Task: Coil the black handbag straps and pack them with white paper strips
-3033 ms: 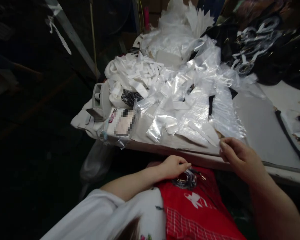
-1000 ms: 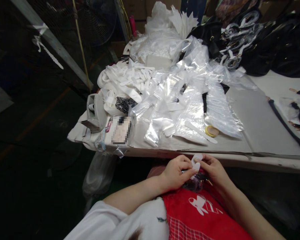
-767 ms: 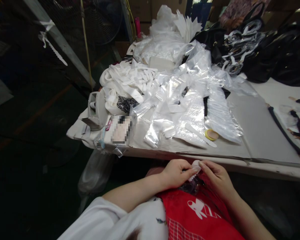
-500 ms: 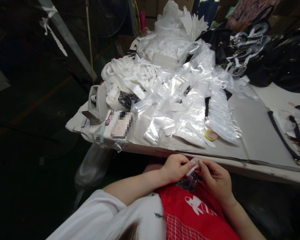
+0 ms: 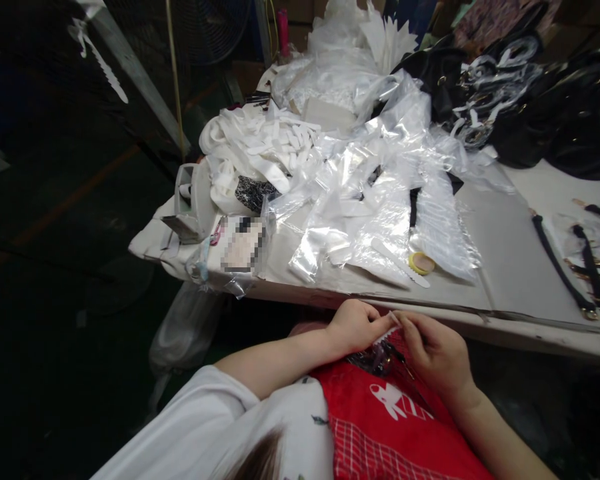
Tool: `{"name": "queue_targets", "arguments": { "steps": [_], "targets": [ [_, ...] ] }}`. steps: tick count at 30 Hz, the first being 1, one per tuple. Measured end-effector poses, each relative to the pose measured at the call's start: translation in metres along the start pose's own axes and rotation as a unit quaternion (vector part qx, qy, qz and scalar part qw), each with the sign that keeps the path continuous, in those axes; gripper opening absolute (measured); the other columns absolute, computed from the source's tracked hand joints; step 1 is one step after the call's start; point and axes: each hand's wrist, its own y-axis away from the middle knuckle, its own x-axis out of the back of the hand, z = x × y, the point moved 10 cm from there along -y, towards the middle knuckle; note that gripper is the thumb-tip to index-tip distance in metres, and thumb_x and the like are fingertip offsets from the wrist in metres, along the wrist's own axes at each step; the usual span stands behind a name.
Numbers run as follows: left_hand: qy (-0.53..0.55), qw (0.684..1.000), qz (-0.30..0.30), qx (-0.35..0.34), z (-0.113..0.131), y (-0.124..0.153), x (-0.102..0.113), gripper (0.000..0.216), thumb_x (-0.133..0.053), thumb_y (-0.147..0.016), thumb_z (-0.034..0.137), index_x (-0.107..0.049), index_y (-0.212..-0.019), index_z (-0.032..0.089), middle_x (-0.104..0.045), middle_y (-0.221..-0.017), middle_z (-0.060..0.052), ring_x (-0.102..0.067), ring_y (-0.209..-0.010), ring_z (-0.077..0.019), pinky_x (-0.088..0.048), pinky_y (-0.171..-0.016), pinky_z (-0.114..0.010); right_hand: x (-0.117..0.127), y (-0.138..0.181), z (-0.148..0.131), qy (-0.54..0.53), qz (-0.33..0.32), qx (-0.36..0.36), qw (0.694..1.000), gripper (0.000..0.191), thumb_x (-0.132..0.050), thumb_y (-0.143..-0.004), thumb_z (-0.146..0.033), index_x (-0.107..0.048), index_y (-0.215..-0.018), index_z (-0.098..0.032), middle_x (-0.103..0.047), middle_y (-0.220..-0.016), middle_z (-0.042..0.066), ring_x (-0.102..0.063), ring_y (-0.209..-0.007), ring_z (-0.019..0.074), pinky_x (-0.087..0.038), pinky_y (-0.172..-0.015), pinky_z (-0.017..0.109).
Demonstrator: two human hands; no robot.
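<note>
Over my lap, just in front of the table edge, both my hands pinch one white strip with a toothed edge (image 5: 386, 335). My left hand (image 5: 356, 327) is closed on its near-left part. From the other side, the thumb and fingers of my right hand (image 5: 437, 350) grip its upper end. Below the strip, a dark bundle in clear plastic with small metal parts (image 5: 377, 361) rests on the red apron (image 5: 380, 427); my hands partly hide it. A similar white toothed strip (image 5: 400, 262) lies on the table beside a small round yellow tin (image 5: 421, 263).
Crumpled clear plastic bags (image 5: 350, 200) spread over the table (image 5: 505, 247). White strips (image 5: 260, 143) are heaped at the left, near a tape dispenser (image 5: 193, 200). Black straps with metal ends (image 5: 563, 267) lie right. Black bags (image 5: 560, 120) and another person (image 5: 485, 27) are behind.
The white strip has turned between my fingers and shows more edge-on. My right hand has shifted slightly right and down. The view has tilted a little.
</note>
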Motion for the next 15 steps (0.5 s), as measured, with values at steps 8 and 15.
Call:
{"name": "queue_targets", "arguments": {
  "steps": [8, 15],
  "targets": [
    [-0.064, 0.992, -0.001, -0.11, 0.02, 0.005, -0.001, 0.056, -0.041, -0.092, 0.052, -0.054, -0.053, 0.014, -0.053, -0.053, -0.001, -0.044, -0.051, -0.0093, -0.031, -0.053, -0.024, -0.034, 0.0, 0.031, -0.261, -0.081, -0.21, 0.939, 0.04, -0.053, -0.087, -0.052, -0.064, -0.076, -0.016, -0.065, -0.07, 0.002, -0.06, -0.068, 0.0191, -0.048, -0.063, 0.026],
    [-0.042, 0.997, 0.024, -0.065, 0.002, -0.005, -0.001, 0.024, -0.033, -0.097, 0.031, -0.052, -0.095, 0.016, -0.065, -0.081, -0.006, -0.06, -0.074, -0.0167, -0.043, -0.072, -0.027, 0.024, -0.003, 0.015, -0.004, 0.094, -0.09, 0.991, 0.037, -0.045, -0.094, -0.043, -0.062, -0.072, -0.018, -0.06, -0.062, 0.004, -0.053, -0.058, 0.0166, -0.039, -0.06, 0.029]
  ]
}}
